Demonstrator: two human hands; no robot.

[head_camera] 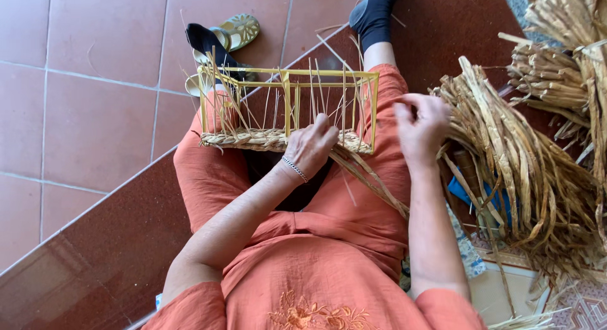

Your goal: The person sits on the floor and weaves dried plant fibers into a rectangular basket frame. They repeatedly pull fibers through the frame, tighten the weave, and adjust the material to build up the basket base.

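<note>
Frame [288, 108] on lap, straw bundle [506, 159] right (sandals [234, 32] beyond)

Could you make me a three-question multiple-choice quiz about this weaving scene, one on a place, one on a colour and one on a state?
1. Where does the yellow frame rest?
A. on a table
B. across the person's lap
C. against a wall

2. What colour is the person's clothing?
A. orange
B. blue
C. white

3. What is the left hand doing?
A. hanging free in the air
B. lying flat on the floor
C. pressing on the woven band along the frame's near edge

Answers:
1 B, the frame lies over both thighs.
2 A, dress and trousers are orange.
3 C, its fingers sit on the band, while the right hand is raised beside the bundle of dried straw.
</note>
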